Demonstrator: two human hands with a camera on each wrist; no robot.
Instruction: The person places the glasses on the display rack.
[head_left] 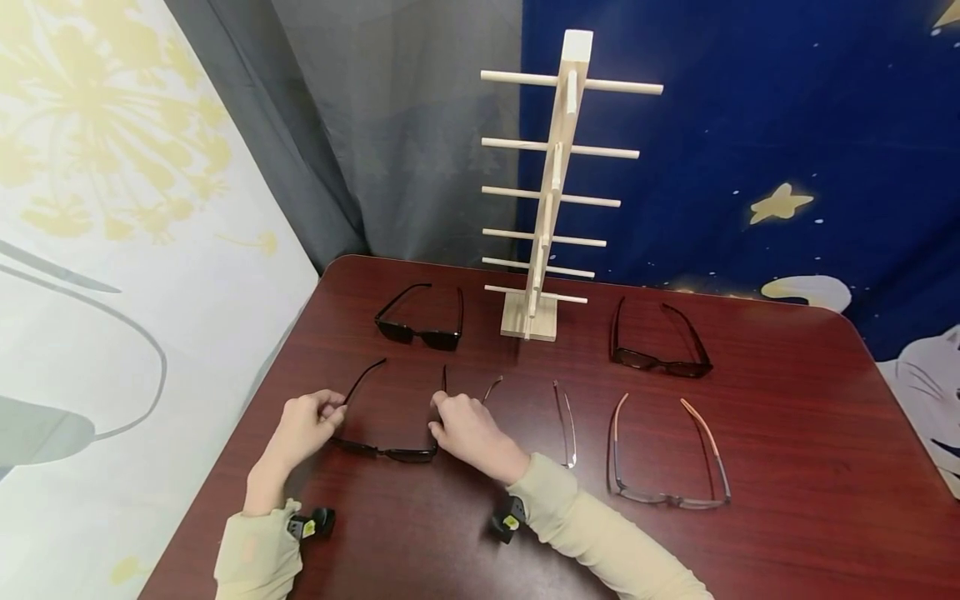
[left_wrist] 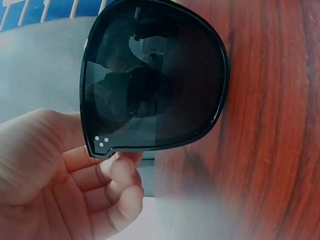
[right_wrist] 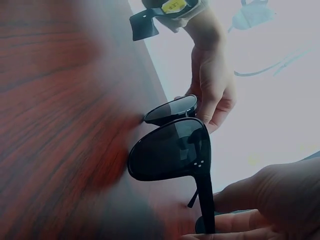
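A pair of black sunglasses (head_left: 386,452) lies open near the front left of the dark red table (head_left: 787,517), lenses toward me. My left hand (head_left: 328,414) pinches its left corner by the hinge. My right hand (head_left: 438,417) pinches its right arm near the hinge. In the left wrist view, a dark lens (left_wrist: 155,85) fills the frame, and my curled fingers (left_wrist: 117,175) hold its lower corner. In the right wrist view, both lenses (right_wrist: 170,150) show just above the tabletop, with my right hand's fingers (right_wrist: 250,220) round the arm and the left hand (right_wrist: 212,90) behind.
A wooden rack (head_left: 551,192) with bare crossbars stands at the back middle. Another black pair (head_left: 422,323) lies left of its base and a brown pair (head_left: 660,348) to its right. A thin clear frame (head_left: 558,417) and an orange-armed frame (head_left: 667,458) lie right of my hands.
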